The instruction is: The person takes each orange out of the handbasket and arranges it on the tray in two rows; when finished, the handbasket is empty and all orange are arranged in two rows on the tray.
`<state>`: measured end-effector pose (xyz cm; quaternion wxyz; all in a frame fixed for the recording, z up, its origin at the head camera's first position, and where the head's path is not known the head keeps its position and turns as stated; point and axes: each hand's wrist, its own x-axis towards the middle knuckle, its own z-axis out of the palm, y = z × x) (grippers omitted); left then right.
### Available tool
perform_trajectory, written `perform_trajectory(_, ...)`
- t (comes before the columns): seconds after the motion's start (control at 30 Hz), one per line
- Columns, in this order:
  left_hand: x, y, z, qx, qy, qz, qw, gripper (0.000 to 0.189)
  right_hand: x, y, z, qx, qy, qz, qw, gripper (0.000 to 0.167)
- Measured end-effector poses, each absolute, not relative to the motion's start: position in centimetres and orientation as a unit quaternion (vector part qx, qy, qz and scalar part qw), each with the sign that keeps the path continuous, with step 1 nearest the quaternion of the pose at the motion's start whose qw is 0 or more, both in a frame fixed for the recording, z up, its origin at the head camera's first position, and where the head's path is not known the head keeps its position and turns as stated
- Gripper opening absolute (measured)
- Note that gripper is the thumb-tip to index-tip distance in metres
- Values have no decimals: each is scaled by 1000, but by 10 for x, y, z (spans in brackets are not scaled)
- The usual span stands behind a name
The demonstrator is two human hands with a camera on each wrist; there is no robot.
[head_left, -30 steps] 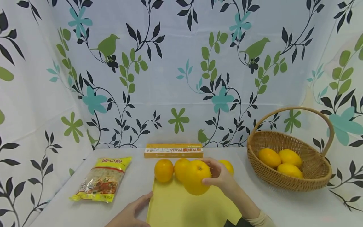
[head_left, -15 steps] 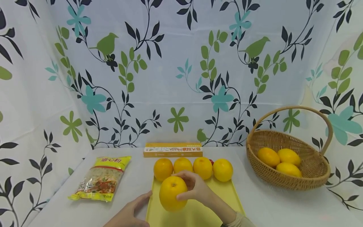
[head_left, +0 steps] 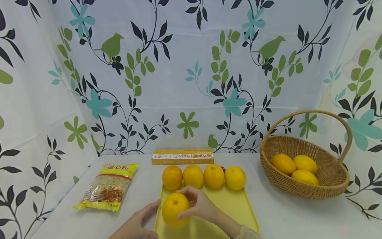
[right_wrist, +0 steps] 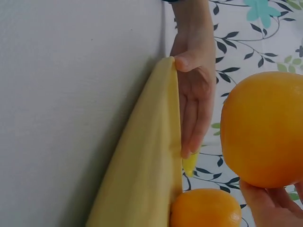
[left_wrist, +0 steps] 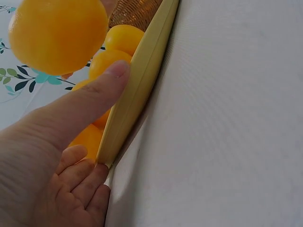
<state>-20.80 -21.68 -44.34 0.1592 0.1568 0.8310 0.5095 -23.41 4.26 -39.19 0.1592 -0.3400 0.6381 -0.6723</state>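
Note:
My right hand (head_left: 203, 206) grips an orange (head_left: 174, 209) over the left part of a yellow tray (head_left: 228, 209). In the right wrist view that orange (right_wrist: 265, 130) hangs above the tray surface, fingers against its underside. A row of several oranges (head_left: 214, 176) lines the tray's far end. My left hand (head_left: 138, 223) stays at the tray's left edge with its fingers extended. In the left wrist view the left thumb (left_wrist: 92, 97) lies along the rim and the fingertips (left_wrist: 100, 171) touch its corner.
A wicker basket (head_left: 331, 184) with a tall handle holds 3 yellow-orange fruits (head_left: 304, 165) at the right. A yellow-labelled noodle bag (head_left: 108, 187) lies on the left. Behind the tray sits a flat pasta box (head_left: 182, 157), in front of a patterned curtain (head_left: 167, 83).
My right hand has carried the orange left and nearer, from over the row to the tray's left side. More of the row shows now. The left hand has barely moved.

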Motion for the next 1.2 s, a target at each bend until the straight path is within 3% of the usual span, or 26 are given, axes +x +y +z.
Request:
perform_trajectory(0.4,-208,-213,-445,126,828,518,174,88,-232,35,-413,-326,691,-628,147,49)
perform_trajectory(1.2,-207,-214,-446,139,823,524,169,86,-225,34,-419,-301,702,-603,230,57)
